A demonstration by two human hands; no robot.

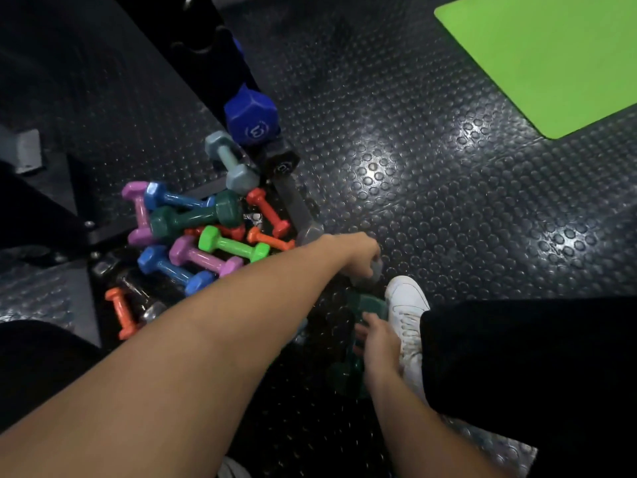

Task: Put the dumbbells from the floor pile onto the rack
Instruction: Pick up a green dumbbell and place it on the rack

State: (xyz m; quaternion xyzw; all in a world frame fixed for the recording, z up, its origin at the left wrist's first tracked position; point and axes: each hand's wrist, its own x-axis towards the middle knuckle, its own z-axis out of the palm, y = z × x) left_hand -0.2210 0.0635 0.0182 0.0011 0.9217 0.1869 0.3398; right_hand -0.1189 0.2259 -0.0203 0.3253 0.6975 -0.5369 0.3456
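A pile of several coloured dumbbells lies on the studded floor beside the black rack. A big blue dumbbell sits low on the rack. My left hand reaches across to the right of the pile, its fingers curled round a grey dumbbell. Below it my right hand grips a dark green dumbbell by its handle, close to my white shoe. My hand hides the middle of the green dumbbell.
A bright green mat lies at the far right on the black studded rubber floor. The rack's black base runs along the left of the pile. My dark trouser leg fills the lower right.
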